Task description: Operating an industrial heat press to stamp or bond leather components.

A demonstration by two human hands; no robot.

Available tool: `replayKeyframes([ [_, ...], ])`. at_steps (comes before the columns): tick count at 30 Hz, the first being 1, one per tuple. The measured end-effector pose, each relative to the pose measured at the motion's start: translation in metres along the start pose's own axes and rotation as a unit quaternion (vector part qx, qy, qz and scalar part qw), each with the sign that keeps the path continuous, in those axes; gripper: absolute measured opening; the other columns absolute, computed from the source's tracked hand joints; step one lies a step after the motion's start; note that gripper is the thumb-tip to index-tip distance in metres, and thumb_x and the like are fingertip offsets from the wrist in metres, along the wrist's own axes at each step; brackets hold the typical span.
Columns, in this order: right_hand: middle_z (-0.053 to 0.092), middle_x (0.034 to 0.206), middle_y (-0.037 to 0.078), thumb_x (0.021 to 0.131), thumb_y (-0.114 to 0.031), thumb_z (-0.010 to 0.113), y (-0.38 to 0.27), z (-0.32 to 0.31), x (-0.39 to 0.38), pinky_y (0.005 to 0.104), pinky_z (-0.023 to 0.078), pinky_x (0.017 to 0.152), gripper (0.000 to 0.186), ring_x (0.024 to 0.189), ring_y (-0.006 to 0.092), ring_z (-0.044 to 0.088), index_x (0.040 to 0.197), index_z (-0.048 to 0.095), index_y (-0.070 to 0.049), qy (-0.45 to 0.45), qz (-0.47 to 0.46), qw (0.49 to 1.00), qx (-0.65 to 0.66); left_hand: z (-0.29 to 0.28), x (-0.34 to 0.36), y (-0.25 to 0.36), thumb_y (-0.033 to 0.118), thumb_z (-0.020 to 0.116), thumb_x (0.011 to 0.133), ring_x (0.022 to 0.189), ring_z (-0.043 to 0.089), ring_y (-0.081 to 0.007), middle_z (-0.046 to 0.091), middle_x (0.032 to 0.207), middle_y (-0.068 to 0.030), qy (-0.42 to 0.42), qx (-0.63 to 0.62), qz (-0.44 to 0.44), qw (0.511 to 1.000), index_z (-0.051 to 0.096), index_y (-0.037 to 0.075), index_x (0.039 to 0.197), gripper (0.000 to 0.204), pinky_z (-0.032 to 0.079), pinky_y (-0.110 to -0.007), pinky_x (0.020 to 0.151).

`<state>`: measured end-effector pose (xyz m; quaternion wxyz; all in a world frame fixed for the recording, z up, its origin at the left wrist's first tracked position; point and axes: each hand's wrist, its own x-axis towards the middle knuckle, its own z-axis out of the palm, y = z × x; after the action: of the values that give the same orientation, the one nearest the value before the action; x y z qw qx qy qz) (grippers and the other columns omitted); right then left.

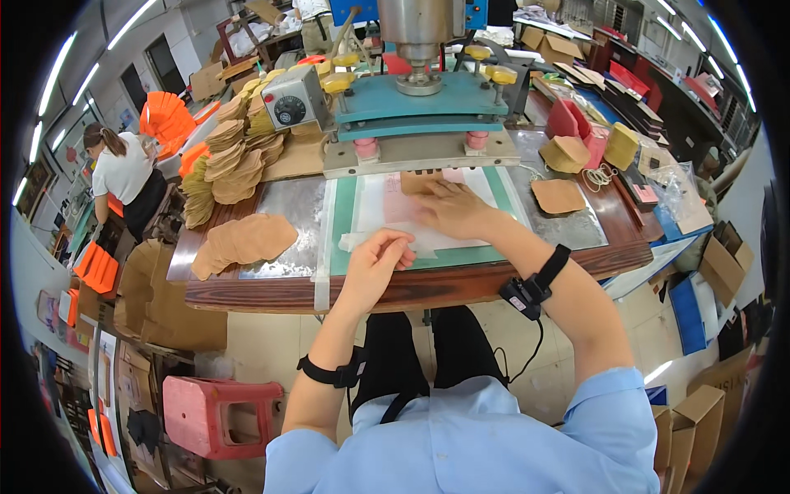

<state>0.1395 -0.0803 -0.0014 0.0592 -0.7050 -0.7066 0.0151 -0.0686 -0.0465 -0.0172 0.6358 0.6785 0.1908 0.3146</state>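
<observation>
My right hand (454,211) reaches in under the teal press head (420,103). Its fingers are stretched out flat, touching a tan leather-like piece (415,183) on the white and pink sheet (387,206). Nearer to me, my left hand (380,262) hovers over the front edge of the green mat (428,264), by a strip of clear tape. Its fingers are curled in against the thumb; whether anything is between them is hidden. To the left lies a fanned row of tan pieces (245,244). A single tan piece (558,197) rests on the metal plate at right.
Tall stacks of tan pieces (234,156) stand at the left by a grey dial box (292,97). At right are small stacks (566,154), a red holder (569,122) and string (599,176). A red stool (218,416) stands below; a co-worker (123,169) sits far left.
</observation>
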Motion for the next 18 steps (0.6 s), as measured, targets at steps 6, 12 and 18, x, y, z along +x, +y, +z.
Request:
replayKeyframes([
  [6, 0.037, 0.139, 0.016, 0.093, -0.043, 0.035, 0.0, -0.002, 0.0, 0.0418, 0.026, 0.106, 0.054, 0.129, 0.0311, 0.035, 0.134, 0.04, -0.008, 0.036, -0.072, 0.997, -0.014, -0.002, 0.004, -0.004, 0.016, 0.05, 0.093, 0.09, 0.058, -0.016, 0.061, 0.099, -0.0112, 0.06, -0.068, -0.006, 0.996, 0.053, -0.004, 0.111, 0.027, 0.046, -0.029, 0.083],
  [12, 0.045, 0.131, 0.017, 0.092, -0.038, 0.044, -0.048, -0.006, -0.058, 0.0425, 0.032, 0.102, 0.048, 0.122, 0.0322, 0.042, 0.128, 0.046, -0.006, 0.148, -0.216, 0.956, 0.13, -0.013, 0.011, 0.006, 0.016, 0.054, 0.091, 0.099, 0.056, -0.0171, 0.057, 0.11, -0.011, 0.094, -0.18, -0.079, 0.976, 0.051, 0.0, 0.113, 0.028, 0.045, -0.03, 0.088],
  [18, 0.056, 0.113, 0.016, 0.085, -0.023, 0.057, 0.017, -0.023, -0.094, 0.0397, 0.042, 0.091, 0.031, 0.107, 0.0333, 0.051, 0.108, 0.057, -0.003, 0.187, -0.111, 0.961, 0.174, -0.072, 0.002, 0.02, 0.011, 0.062, 0.084, 0.087, 0.055, -0.009, 0.06, 0.095, -0.0023, 0.205, 0.045, -0.015, 0.978, 0.057, 0.002, 0.101, 0.019, 0.043, -0.023, 0.079],
])
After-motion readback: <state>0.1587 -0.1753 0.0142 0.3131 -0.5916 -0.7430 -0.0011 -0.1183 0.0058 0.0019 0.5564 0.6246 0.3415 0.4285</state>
